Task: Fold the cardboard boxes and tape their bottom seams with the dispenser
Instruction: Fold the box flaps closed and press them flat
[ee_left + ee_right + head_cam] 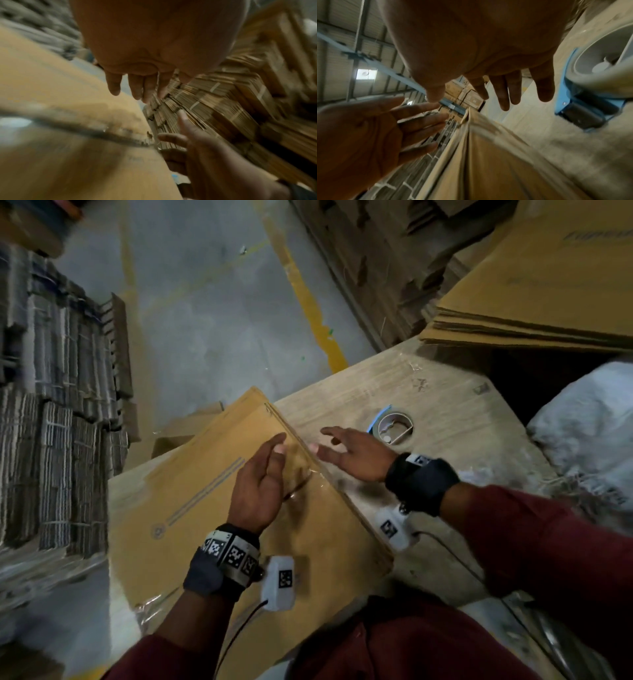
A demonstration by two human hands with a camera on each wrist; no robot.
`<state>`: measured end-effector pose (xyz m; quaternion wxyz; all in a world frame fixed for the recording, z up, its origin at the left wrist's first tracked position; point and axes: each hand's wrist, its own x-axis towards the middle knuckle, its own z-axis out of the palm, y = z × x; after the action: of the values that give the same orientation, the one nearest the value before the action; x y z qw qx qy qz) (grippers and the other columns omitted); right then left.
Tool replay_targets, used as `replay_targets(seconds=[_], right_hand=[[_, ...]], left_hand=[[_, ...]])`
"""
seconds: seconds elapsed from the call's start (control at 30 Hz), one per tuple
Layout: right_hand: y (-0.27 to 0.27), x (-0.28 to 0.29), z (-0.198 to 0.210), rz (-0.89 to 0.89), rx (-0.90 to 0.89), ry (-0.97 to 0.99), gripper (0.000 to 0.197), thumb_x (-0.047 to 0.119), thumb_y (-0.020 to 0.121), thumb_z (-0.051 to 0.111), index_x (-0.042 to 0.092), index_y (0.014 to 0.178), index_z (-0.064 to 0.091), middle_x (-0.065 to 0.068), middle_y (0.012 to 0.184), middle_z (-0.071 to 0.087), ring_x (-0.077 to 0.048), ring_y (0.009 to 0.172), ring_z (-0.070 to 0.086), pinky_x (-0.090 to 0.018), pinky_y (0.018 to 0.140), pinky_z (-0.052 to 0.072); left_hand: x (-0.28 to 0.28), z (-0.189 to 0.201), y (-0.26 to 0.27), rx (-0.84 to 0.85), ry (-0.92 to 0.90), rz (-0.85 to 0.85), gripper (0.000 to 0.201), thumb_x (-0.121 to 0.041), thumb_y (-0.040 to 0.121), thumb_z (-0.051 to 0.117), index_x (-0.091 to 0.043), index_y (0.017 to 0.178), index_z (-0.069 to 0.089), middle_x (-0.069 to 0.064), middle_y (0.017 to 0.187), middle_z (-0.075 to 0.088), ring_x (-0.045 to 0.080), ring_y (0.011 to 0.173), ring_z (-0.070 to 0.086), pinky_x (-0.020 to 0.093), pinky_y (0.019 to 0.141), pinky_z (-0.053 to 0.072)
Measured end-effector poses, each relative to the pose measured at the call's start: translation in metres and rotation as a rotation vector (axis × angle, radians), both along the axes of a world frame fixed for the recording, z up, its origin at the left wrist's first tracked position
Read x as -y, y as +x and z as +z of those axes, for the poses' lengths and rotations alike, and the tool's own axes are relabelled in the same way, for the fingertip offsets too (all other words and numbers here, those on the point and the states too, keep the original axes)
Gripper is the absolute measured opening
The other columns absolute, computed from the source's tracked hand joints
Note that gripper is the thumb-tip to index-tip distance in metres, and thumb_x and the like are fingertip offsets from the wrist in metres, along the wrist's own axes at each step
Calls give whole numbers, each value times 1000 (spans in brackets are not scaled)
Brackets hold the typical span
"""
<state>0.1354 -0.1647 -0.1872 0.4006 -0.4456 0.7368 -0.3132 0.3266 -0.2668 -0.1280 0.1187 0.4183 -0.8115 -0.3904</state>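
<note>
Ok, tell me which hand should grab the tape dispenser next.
Right. The right hand is open, holds nothing, and hovers just beside the tape dispenser on the table. The left hand, also open, is over the cardboard box, farther from it.
</note>
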Motion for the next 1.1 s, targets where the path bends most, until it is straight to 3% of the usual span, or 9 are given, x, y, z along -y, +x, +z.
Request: replay_targets(seconds=[0.07,0.17,0.33,0.43,0.57,0.77,0.87,0.97,1.1], right_hand=[[21,3,-4,62,-58,109,97,84,85,45,22,157,32,-13,149,51,-28,135,51,-42,109,42],[28,9,-9,109,-168,203,99,82,84,52,19,158,31,-14,150,51,-31,134,52,-43,105,45],[32,15,-9,83,-189,214,107,90,79,45,22,159,26,-13,148,54,-29,133,54,-42,105,46],[35,19,-7,120,-245,246,114,92,75,49,19,159,25,-15,147,55,-30,132,55,-44,105,47],[36,21,1,170,-364,231,109,88,79,47,19,160,22,-19,143,55,-35,129,55,-45,102,48],[42,21,7,240,-620,265,114,98,74,31,26,160,14,-16,151,45,-39,132,47,-51,103,45],[51,24,18,273,-717,275,116,99,72,17,24,161,7,-18,163,26,-39,147,29,-57,112,37],[83,32,40,390,-864,109,99,76,83,11,16,162,15,-17,169,10,-35,155,15,-59,118,29],[153,34,41,832,-953,-239,77,53,97,24,3,154,38,-18,165,24,-34,151,30,-63,112,33]], left_hand=[[-4,-6,7,-43,30,94,51,-52,105,38,-24,140,63,-10,141,62,3,132,52,24,112,37],[-13,-8,19,26,11,72,49,-46,108,41,-18,142,62,-1,145,62,7,132,52,18,107,33],[-33,-11,44,292,-49,-266,74,-51,89,31,-16,154,45,14,152,53,34,134,53,40,108,42],[-48,-28,47,590,-113,-475,86,-53,98,39,-14,166,2,10,173,-2,27,160,5,53,127,10],[-58,-43,52,664,-162,-469,101,-79,96,24,-14,164,-14,4,169,-25,21,157,-20,60,124,-8],[-58,-49,89,712,-68,-355,119,-96,77,3,-16,162,-20,-1,167,-32,17,155,-28,60,122,-15],[-47,-45,118,721,-56,-318,121,-97,73,1,-16,162,-18,-1,168,-30,16,155,-25,60,123,-14],[-36,-37,147,706,-33,-250,124,-97,71,0,-15,163,-15,-1,169,-28,16,156,-24,59,124,-12],[-24,-34,199,716,7,-236,136,-102,58,-12,-15,163,-16,-1,168,-29,15,156,-24,59,124,-12]])
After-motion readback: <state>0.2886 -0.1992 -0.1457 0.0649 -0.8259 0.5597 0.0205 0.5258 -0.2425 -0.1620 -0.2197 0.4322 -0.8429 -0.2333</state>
